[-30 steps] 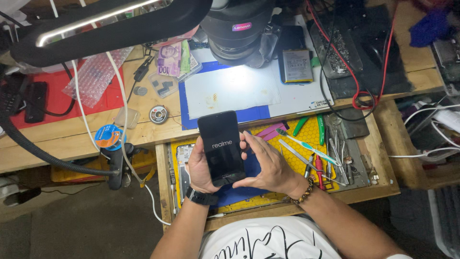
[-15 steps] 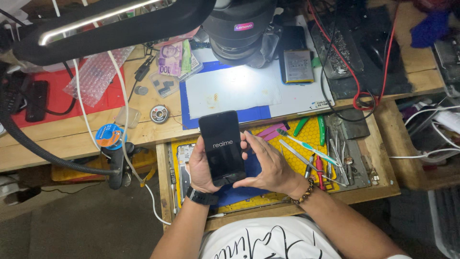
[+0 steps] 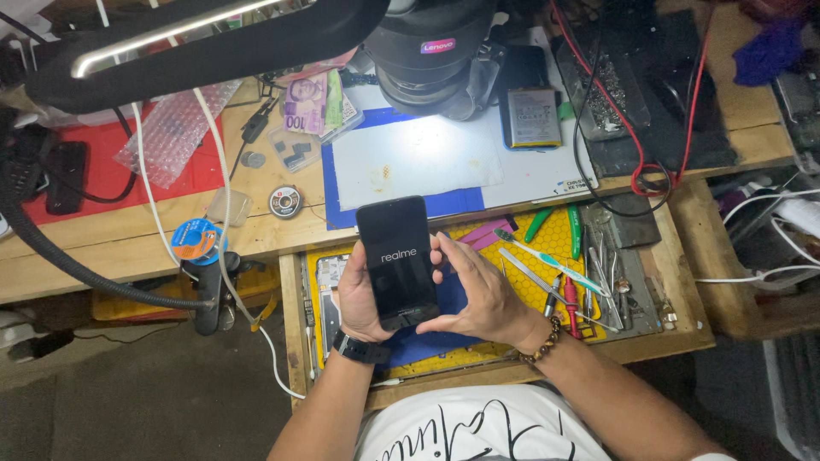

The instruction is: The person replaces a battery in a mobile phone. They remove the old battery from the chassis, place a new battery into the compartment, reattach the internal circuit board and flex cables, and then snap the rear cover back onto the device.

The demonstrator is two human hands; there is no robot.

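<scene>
Both hands, left hand (image 3: 359,294) and right hand (image 3: 483,294), each grip around a black smartphone (image 3: 397,260) above the open drawer (image 3: 675,329).

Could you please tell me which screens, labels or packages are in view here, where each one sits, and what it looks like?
Phone: held in the left hand and right hand over the open drawer; dark screen, small white logo.
Battery: upper bench, beside the white mat; grey rectangle with printed label.
Bubble wrap: left, on red mat; clear.
Solder wick spool: bench front edge; blue and orange round label.
</scene>
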